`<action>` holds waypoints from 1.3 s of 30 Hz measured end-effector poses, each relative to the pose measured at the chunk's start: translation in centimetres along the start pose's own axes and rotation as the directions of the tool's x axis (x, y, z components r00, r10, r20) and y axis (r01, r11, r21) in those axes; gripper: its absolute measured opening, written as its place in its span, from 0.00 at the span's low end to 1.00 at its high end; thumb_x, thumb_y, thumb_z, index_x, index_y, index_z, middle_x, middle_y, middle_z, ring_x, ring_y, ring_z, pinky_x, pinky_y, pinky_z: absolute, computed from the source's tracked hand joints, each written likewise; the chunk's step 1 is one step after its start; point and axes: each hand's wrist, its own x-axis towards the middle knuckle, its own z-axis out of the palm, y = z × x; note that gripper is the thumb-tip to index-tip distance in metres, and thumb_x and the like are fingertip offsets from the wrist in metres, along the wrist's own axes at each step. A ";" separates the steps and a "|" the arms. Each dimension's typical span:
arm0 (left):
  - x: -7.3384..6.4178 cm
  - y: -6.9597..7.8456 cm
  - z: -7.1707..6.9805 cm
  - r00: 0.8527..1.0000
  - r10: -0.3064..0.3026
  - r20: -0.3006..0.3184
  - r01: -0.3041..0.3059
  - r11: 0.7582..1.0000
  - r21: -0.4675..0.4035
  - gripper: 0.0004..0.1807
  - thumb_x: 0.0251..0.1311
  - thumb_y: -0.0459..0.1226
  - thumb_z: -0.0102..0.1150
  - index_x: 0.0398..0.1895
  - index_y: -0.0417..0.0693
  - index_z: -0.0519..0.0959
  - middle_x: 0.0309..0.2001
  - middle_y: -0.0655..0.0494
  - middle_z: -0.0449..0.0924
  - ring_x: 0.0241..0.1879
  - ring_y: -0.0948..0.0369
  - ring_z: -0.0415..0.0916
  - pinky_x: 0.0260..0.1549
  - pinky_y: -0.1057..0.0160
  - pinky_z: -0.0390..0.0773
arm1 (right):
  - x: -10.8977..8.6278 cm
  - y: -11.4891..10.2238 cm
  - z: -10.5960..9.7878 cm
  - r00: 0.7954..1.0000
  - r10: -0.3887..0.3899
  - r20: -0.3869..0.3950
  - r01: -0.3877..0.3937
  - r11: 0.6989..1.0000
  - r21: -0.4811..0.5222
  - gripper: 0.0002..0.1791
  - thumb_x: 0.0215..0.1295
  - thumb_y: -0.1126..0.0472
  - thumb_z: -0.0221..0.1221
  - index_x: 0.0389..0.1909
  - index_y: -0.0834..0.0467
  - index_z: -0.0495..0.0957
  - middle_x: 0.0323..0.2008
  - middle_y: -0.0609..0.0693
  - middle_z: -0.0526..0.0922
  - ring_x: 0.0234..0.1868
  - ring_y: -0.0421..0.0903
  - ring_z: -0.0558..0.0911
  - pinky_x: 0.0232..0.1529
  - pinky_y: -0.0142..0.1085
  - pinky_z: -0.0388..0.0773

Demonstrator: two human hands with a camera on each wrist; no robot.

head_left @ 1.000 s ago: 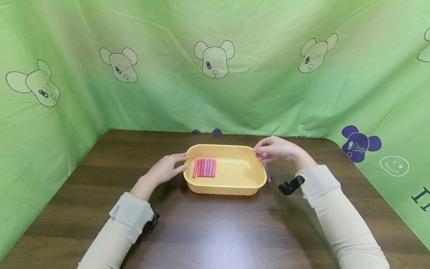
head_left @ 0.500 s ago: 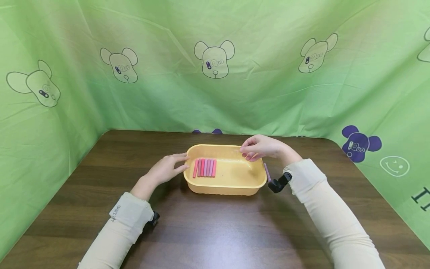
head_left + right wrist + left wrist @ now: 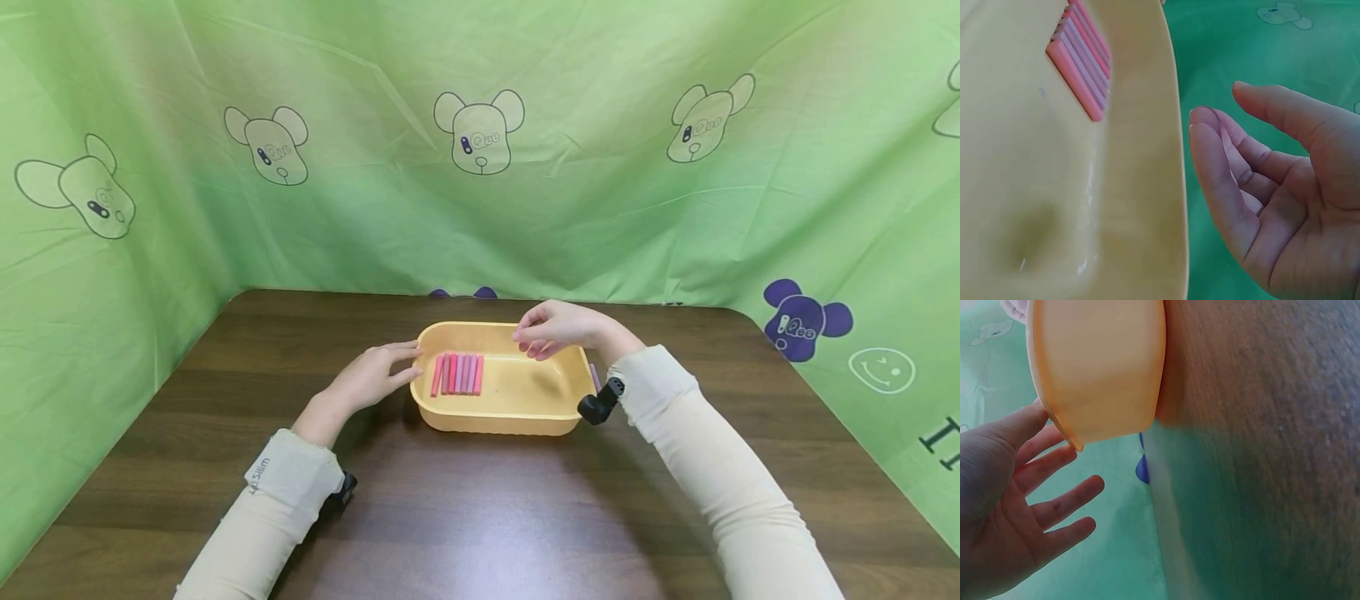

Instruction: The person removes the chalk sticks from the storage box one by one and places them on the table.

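Note:
A yellow oval basin (image 3: 525, 400) stands on the table. Inside, on its left half, several thin pink, red and purple sticks (image 3: 461, 375) lie side by side. My left hand (image 3: 369, 377) is at the basin's left end, thumb and fingertips at the rim. In the left wrist view, its other fingers (image 3: 1069, 503) are spread apart. Over the basin's right half is my right hand (image 3: 562, 323), and the right wrist view shows a gap between thumb and bent fingers with nothing in it. A purple stick (image 3: 595, 377) lies outside the basin's right end, partly hidden.
The dark wooden table (image 3: 465, 508) reaches back to a green cloth (image 3: 360, 217) printed with mouse heads. A black wrist camera (image 3: 600, 402) on the right sleeve overlaps the basin's right rim in the head view.
My right hand has moved left, from the basin's right rim to above its inside. The left hand, the basin and the sticks have stayed in place.

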 end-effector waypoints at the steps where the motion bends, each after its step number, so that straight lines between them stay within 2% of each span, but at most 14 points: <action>1: 0.0 0.0 0.0 1.000 -0.002 0.000 0.002 1.000 -0.001 0.23 0.65 0.42 0.52 0.61 0.41 0.72 0.65 0.45 0.68 0.66 0.49 0.64 0.65 0.49 0.63 | 0.2 0.0 0.1 1.000 -0.004 0.002 0.004 1.000 -0.002 0.22 0.64 0.57 0.55 0.50 0.71 0.70 0.37 0.55 0.81 0.31 0.38 0.80 0.41 0.33 0.82; 7: 0.0 0.1 -0.1 1.000 0.006 -0.005 -0.006 1.000 0.005 0.23 0.64 0.42 0.53 0.60 0.40 0.72 0.64 0.44 0.69 0.65 0.48 0.65 0.65 0.49 0.64 | 1.3 0.2 0.4 1.000 -0.005 0.012 0.005 1.000 0.013 0.19 0.64 0.57 0.56 0.46 0.70 0.72 0.32 0.50 0.81 0.29 0.38 0.80 0.39 0.32 0.82; 12: 0.0 0.1 0.0 1.000 0.015 -0.012 -0.015 1.000 0.012 0.23 0.64 0.42 0.53 0.60 0.40 0.73 0.63 0.44 0.70 0.65 0.48 0.65 0.65 0.50 0.64 | 2.3 0.4 0.7 0.999 -0.013 0.033 0.012 1.000 0.029 0.19 0.64 0.58 0.56 0.46 0.71 0.72 0.31 0.50 0.81 0.29 0.37 0.80 0.39 0.32 0.82; 20: 0.0 0.0 -0.1 1.000 0.013 -0.014 -0.012 1.000 0.019 0.23 0.65 0.42 0.52 0.60 0.40 0.72 0.64 0.44 0.69 0.65 0.48 0.65 0.65 0.49 0.64 | 3.5 0.3 1.0 0.998 -0.010 0.055 0.009 1.000 0.020 0.21 0.65 0.59 0.55 0.50 0.72 0.71 0.33 0.51 0.81 0.30 0.37 0.81 0.41 0.33 0.82; 27: 0.0 -0.1 0.0 1.000 0.021 -0.021 -0.021 0.999 0.025 0.23 0.64 0.42 0.53 0.59 0.40 0.73 0.63 0.43 0.70 0.65 0.48 0.66 0.64 0.50 0.64 | 4.1 0.5 1.2 0.996 -0.009 0.090 0.008 1.000 0.017 0.20 0.65 0.59 0.54 0.50 0.71 0.72 0.32 0.48 0.82 0.32 0.39 0.82 0.47 0.40 0.81; 39: -0.2 0.1 0.0 0.999 0.024 -0.023 -0.023 0.999 0.023 0.23 0.64 0.42 0.53 0.59 0.39 0.73 0.63 0.44 0.70 0.65 0.48 0.66 0.64 0.50 0.64 | 5.1 0.8 1.3 0.992 0.016 0.124 -0.019 1.000 0.023 0.16 0.65 0.60 0.55 0.47 0.68 0.74 0.31 0.47 0.82 0.31 0.39 0.81 0.41 0.34 0.82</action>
